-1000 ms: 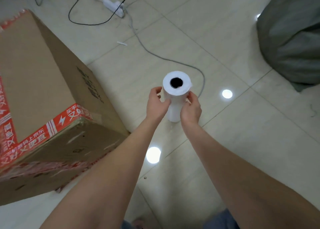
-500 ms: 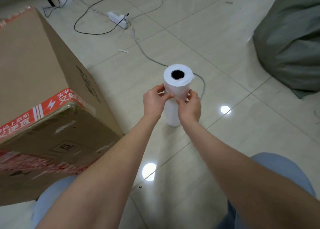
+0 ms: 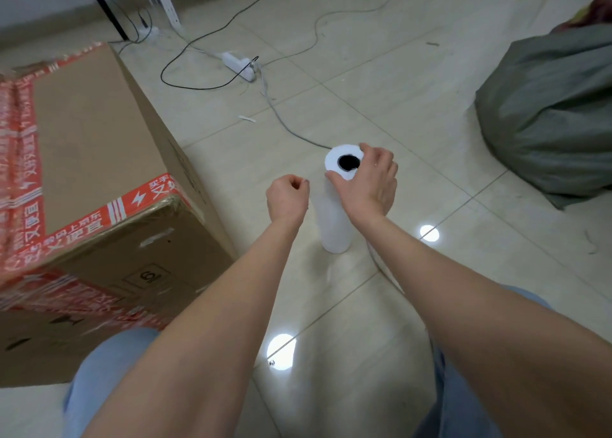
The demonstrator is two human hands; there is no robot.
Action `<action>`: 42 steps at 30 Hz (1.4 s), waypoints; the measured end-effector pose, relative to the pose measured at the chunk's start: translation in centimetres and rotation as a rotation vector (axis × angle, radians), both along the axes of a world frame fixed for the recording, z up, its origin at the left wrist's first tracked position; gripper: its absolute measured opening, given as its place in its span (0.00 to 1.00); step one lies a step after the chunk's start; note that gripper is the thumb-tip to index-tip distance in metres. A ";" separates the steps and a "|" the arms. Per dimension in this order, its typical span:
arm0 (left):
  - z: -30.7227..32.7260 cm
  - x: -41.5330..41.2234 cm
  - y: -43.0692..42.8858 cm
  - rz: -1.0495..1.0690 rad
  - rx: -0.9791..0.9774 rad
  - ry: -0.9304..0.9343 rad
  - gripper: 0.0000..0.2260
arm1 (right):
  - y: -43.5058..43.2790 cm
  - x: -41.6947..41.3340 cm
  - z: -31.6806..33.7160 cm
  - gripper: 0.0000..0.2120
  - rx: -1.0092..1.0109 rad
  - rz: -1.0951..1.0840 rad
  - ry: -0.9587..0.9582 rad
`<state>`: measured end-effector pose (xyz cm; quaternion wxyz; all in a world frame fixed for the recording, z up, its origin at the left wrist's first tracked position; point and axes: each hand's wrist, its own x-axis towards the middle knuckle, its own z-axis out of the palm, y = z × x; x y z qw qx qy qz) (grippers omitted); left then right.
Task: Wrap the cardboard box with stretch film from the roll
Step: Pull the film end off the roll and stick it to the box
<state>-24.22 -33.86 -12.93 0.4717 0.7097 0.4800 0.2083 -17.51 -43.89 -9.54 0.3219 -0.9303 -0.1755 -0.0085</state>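
The roll (image 3: 334,225) stands upright on the floor (image 3: 430,106), right of the box (image 3: 99,159). The right hand (image 3: 367,185) grips its top rim. The left hand (image 3: 287,199), just beside the roll, is curled, perhaps pinching film; I cannot tell.

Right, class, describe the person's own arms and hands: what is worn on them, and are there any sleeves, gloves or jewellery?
The left forearm and right forearm are bare to the frame edge, with no sleeves in view. The left hand and right hand wear no gloves, and no ring, watch or bracelet shows. Light blue trousers cover the knees below the arms.
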 end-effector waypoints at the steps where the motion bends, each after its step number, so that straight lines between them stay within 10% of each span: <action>1: 0.4 -0.1 -0.2 0.015 -0.052 -0.040 0.06 | 0.3 -0.1 0.3 0.29 -0.079 0.062 -0.055; 8: 0.8 -0.5 0.0 0.157 -0.389 -0.284 0.07 | 1.4 -0.1 0.5 0.15 -0.381 0.204 -0.174; 42: -1.9 -4.3 2.4 0.330 -0.162 -0.138 0.09 | 2.0 0.9 1.3 0.18 -0.393 0.237 -0.114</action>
